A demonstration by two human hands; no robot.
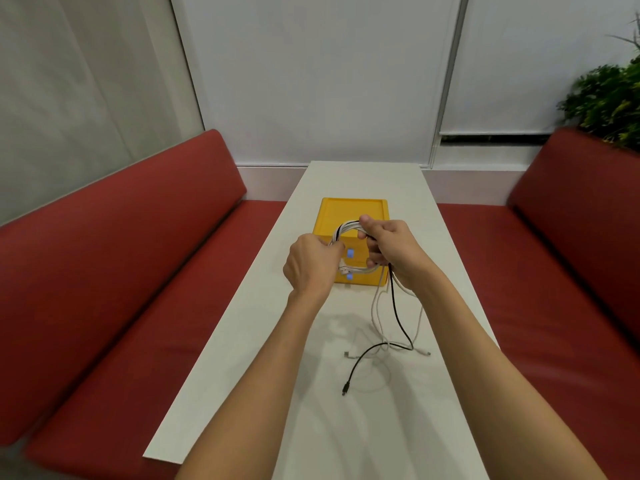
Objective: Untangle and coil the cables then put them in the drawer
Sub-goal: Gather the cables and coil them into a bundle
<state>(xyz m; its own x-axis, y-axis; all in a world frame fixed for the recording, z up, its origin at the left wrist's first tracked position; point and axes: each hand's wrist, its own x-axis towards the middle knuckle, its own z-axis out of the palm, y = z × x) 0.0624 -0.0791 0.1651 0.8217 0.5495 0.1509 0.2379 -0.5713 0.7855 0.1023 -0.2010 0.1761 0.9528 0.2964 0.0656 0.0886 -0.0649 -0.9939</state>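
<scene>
Both hands hold a coil of white and black cables [346, 229] up in front of a yellow drawer box [353, 210] that stands on the white table [381, 427]. My left hand [311, 266] pinches the coil's left side. On the right side, my right hand [391, 247] grips the loops. Below my right hand, loose tails hang to the table: a black cable [398, 317] whose plug lies near the middle, and white cables [375, 313] with their plugs lying flat. Two blue handles [349, 265] mark the box's drawer fronts, which look shut.
Red padded benches [138, 271] run along both sides of the narrow table. A white wall stands behind it. At the far right, a green plant [609, 102] rises above the bench back.
</scene>
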